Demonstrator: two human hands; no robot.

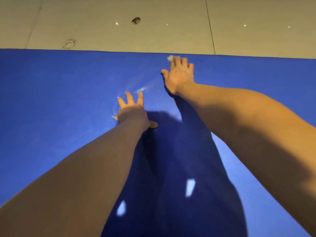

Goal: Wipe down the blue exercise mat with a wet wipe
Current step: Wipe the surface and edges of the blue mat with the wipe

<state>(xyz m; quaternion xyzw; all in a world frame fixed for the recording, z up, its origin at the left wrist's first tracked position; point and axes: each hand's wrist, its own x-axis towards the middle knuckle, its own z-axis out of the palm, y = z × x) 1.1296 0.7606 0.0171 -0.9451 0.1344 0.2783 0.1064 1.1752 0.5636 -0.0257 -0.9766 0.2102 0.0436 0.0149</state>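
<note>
Mat [51, 100]: blue, smooth with a fine matte grain, flat, fills most of the view. Its far edge runs straight across. Your arms and body cast a dark shadow down its middle.

Floor [171, 31]: beyond the mat's far edge, pale glossy tiles with thin dark joints and small light reflections.

Right hand [179, 76]: your arm is stretched out to the mat's far edge. The fingers are bent over the wipe and press it onto the mat, with the thumb splayed out to the side.

Left hand [131, 113]: nearer the mat's centre, palm down, fingers spread wide and flat on the surface, holding nothing.

Wet streak [143, 88]: a glistening sheen on the mat between your two hands.

Wipe [171, 58]: a white crumpled wad just inside the mat's far edge. It is mostly hidden under your right fingertips, with only a small lump showing.
</note>
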